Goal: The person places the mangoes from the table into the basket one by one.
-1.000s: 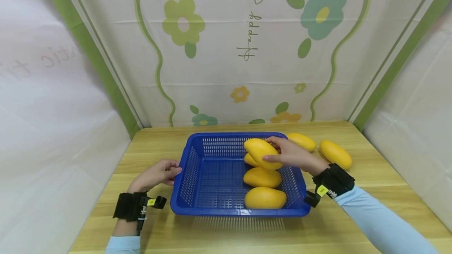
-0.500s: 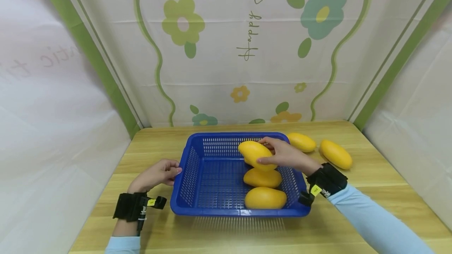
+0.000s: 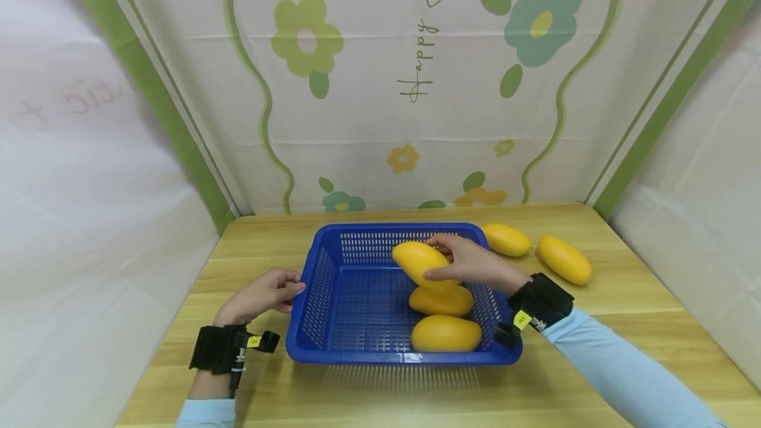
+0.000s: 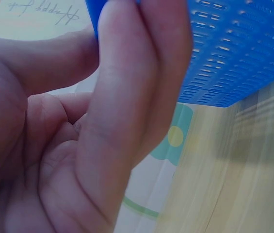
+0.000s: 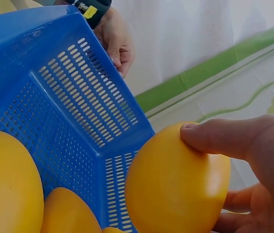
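While the left hand is curling its fingers against the left rim of the blue basket, the right hand is gripping a yellow mango between thumb and fingers, holding it above the basket's floor near the back wall. The basket is rectangular plastic with slotted walls; the mango is smooth, oval and matte. Two more mangoes are lying inside the basket, one just below the held fruit, another by the front wall. Two mangoes are resting on the wooden counter right of the basket. The left wrist view is mostly blurred fingers.
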Demonstrator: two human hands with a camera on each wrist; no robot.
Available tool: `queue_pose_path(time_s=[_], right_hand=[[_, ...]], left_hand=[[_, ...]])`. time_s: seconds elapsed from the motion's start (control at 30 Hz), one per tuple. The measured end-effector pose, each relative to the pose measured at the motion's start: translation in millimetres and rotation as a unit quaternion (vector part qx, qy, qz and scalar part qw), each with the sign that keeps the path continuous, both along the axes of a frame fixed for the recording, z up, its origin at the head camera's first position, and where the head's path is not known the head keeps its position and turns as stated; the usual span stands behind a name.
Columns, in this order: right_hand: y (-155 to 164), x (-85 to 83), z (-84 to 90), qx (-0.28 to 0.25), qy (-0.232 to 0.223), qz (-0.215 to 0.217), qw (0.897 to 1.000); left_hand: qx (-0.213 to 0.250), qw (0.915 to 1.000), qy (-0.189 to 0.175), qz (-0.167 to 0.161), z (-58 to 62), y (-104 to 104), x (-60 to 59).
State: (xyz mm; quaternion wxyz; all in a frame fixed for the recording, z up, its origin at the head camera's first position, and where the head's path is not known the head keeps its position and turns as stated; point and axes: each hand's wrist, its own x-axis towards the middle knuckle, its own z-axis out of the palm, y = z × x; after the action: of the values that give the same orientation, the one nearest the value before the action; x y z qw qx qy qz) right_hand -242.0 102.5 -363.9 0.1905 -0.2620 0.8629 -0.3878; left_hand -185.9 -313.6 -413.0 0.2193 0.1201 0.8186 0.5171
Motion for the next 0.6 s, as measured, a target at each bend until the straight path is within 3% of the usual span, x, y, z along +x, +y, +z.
queue_pose_path(time_s=[0.6], right_hand=[[-20.7,-0.7,-4.3,0.002,-0.010,0.016,1.000]], left_hand=[[0.006,1.0000,-0.005,-0.003,-1.4,-1.0,-0.7]])
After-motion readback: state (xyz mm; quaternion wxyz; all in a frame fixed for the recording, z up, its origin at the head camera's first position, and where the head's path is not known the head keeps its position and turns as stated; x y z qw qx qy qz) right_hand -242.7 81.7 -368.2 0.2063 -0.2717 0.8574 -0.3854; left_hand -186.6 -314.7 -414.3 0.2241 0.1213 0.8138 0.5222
